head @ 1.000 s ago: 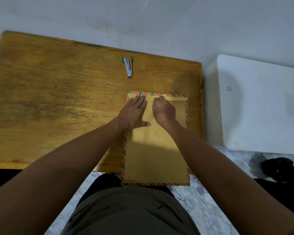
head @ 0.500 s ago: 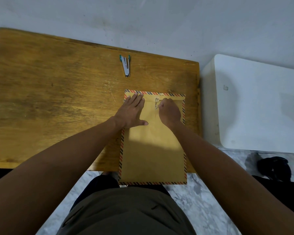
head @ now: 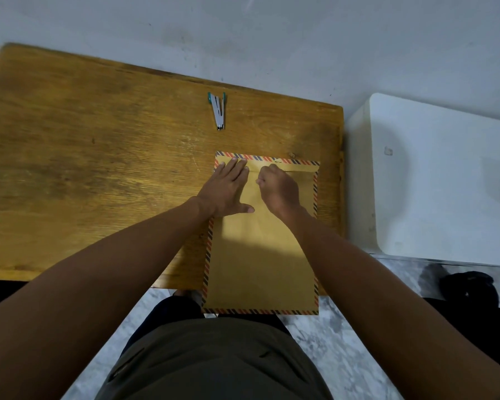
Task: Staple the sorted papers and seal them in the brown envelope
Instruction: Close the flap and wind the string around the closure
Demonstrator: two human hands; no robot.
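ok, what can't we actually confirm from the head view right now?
- Papers: none visible; whether they sit inside the brown envelope cannot be told.
- Flap closure: the right hand is curled over the flap's middle, hiding what its grip holds.
- Flap's left part: covered by the flat left hand.
- Stapler: too small to tell whether it is loaded.
- Envelope's near end overhangs the table; underside unseen.

A wooden table (head: 98, 174) fills the left half of the view, a white cabinet (head: 445, 183) stands just beside it at three o'clock, and marbled floor (head: 344, 356) shows at six o'clock.
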